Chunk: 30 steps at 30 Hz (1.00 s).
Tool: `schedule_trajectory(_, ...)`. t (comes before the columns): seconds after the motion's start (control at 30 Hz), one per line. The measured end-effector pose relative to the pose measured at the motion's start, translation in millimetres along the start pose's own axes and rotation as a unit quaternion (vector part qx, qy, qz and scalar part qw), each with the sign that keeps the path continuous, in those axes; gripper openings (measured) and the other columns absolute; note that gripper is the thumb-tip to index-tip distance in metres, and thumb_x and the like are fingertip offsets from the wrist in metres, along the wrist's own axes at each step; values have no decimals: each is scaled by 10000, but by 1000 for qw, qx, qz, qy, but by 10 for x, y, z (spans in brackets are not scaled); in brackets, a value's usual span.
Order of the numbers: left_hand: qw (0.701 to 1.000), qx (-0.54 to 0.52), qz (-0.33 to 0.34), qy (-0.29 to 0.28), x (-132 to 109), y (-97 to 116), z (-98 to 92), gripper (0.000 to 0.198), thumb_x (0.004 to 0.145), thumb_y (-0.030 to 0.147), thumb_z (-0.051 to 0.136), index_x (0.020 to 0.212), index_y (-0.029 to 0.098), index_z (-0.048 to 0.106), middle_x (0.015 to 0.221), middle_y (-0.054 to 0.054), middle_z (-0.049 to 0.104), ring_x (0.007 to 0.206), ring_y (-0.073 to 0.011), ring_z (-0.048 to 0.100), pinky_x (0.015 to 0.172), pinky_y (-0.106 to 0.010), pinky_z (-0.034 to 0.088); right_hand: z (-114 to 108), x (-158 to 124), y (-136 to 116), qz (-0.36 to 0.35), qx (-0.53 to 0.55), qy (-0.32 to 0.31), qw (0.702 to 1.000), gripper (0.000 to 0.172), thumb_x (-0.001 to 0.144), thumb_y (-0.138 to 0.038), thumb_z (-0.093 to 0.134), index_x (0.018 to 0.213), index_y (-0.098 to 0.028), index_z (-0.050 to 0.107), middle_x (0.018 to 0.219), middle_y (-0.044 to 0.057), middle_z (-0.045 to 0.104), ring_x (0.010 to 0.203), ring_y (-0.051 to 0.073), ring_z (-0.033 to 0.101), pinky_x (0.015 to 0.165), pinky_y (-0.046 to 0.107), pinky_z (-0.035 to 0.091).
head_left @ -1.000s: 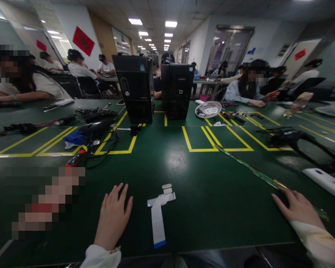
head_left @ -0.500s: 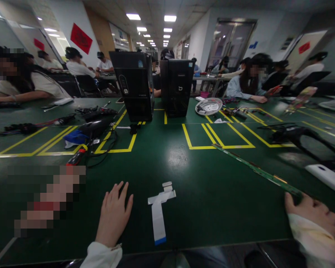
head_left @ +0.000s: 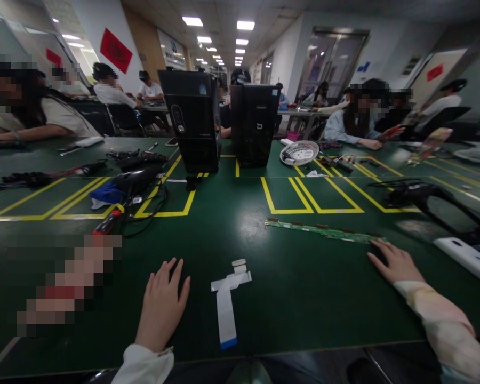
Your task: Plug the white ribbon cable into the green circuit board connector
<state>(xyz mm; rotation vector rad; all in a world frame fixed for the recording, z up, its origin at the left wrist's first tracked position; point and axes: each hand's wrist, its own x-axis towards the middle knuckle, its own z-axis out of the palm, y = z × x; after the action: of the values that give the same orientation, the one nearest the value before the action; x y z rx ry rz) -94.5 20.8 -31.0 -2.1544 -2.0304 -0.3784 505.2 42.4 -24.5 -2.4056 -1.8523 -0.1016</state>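
Observation:
My left hand (head_left: 162,305) lies flat and open on the green table (head_left: 304,288), fingers slightly spread, holding nothing. Just right of it lies a white flat ribbon cable with a blue end (head_left: 226,303). My right hand (head_left: 394,262) rests on the table with fingers stretched out, its fingertips touching the right end of a long, narrow green circuit board strip (head_left: 324,231) that lies almost crosswise on the table.
Two black computer towers (head_left: 196,122) (head_left: 253,127) stand at the middle back. Cables, a red-handled tool (head_left: 108,222) and dark devices lie at left, a white fan grille (head_left: 298,153) behind, a black stand (head_left: 420,196) and white bar (head_left: 466,256) at right. Other people sit around.
My right hand has moved forward and left, swinging the green circuit board strip from a diagonal lie to nearly crosswise. My left hand has stayed where it was.

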Motion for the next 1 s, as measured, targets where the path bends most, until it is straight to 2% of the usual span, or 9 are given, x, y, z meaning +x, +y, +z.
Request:
schedule_trajectory(0.17, 1000, -5, -2, -2, -2, -7, 17, 577, 930, 442, 269, 1352, 101, 467, 1395, -179, 461, 1320, -326, 385, 1060, -529, 324, 79, 122, -383, -93, 16, 20, 995, 621, 841, -483, 378, 1331, -111, 461, 1297, 145, 513, 1214, 281, 423, 1060, 417, 299)
schedule_trajectory(0.3, 1000, -1, -4, -5, -3, -7, 20, 582, 929, 440, 268, 1351, 93, 467, 1392, -182, 460, 1319, -335, 383, 1056, -533, 326, 113, 101, -849, -218, 51, 66, 972, 583, 877, -496, 363, 1320, -135, 474, 1297, 136, 518, 1182, 280, 450, 1048, 471, 319)
schedule_trajectory(0.47, 1000, 5, 2, 5, -7, 0, 11, 555, 930, 419, 282, 1343, 105, 479, 1389, -167, 467, 1316, -325, 391, 1067, -512, 320, 84, -8, -1471, -309, 69, 83, 945, 546, 899, -489, 388, 1341, -178, 466, 1319, 132, 499, 1184, 286, 460, 1037, 520, 327)
schedule_trajectory(0.6, 1000, 8, 3, 6, -5, 9, 1, 552, 934, 415, 279, 1346, 104, 473, 1389, -166, 469, 1319, -321, 386, 1068, -510, 321, 75, -154, -1889, -345, 79, 87, 931, 576, 890, -494, 425, 1384, -199, 422, 1320, 134, 488, 1207, 296, 443, 1044, 547, 314)
schedule_trajectory(0.73, 1000, 5, -2, 0, -2, 16, -4, 559, 935, 422, 277, 1347, 97, 472, 1389, -173, 467, 1319, -323, 386, 1068, -513, 320, 67, -298, -2184, -376, 86, 72, 920, 589, 885, -492, 441, 1388, -188, 411, 1346, 139, 461, 1233, 297, 418, 1073, 557, 276)
schedule_trajectory(0.9, 1000, 0, -5, 0, -5, 19, -9, 564, 936, 425, 275, 1348, 92, 470, 1388, -177, 465, 1321, -326, 382, 1074, -517, 309, 31, -363, -2341, -349, 77, 90, 930, 548, 885, -454, 447, 1372, -202, 439, 1297, 130, 502, 1167, 302, 459, 1075, 582, 245)
schedule_trajectory(1.0, 1000, -2, -3, 1, -6, 15, -9, 566, 934, 424, 275, 1348, 91, 471, 1386, -179, 466, 1320, -329, 382, 1069, -519, 315, 3, -332, -2401, -351, 81, 107, 927, 513, 894, -419, 430, 1359, -204, 456, 1296, 139, 495, 1192, 307, 441, 1075, 579, 253)
